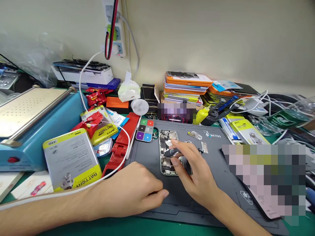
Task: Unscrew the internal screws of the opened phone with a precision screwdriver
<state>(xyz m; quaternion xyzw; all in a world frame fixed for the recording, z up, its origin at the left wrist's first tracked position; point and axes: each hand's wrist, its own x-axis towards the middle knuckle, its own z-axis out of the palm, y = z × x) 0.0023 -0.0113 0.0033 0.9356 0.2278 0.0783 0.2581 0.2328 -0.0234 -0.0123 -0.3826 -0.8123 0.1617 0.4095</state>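
On the dark grey mat (147, 157) lies an opened phone (166, 167), its inner parts bare. My right hand (197, 167) is over the phone's right side, with thumb and fingers closed around a dark screwdriver (169, 152). The tool lies nearly level across the phone, and my fingers hide part of it. To the left of the phone's lower end, my left hand (142, 191) is curled into a loose fist, its thumb pointing right. The inside of that fist is hidden, so I cannot tell whether anything is in it.
A tile-coloured case (145, 130) and small metal parts (195, 135) lie on the mat. Battery boxes (73, 160), a red strap-like piece (120, 147) and a blue machine (49, 127) crowd the left. A white cable (128, 137) loops near the mat. Stacked boxes (187, 85) stand behind.
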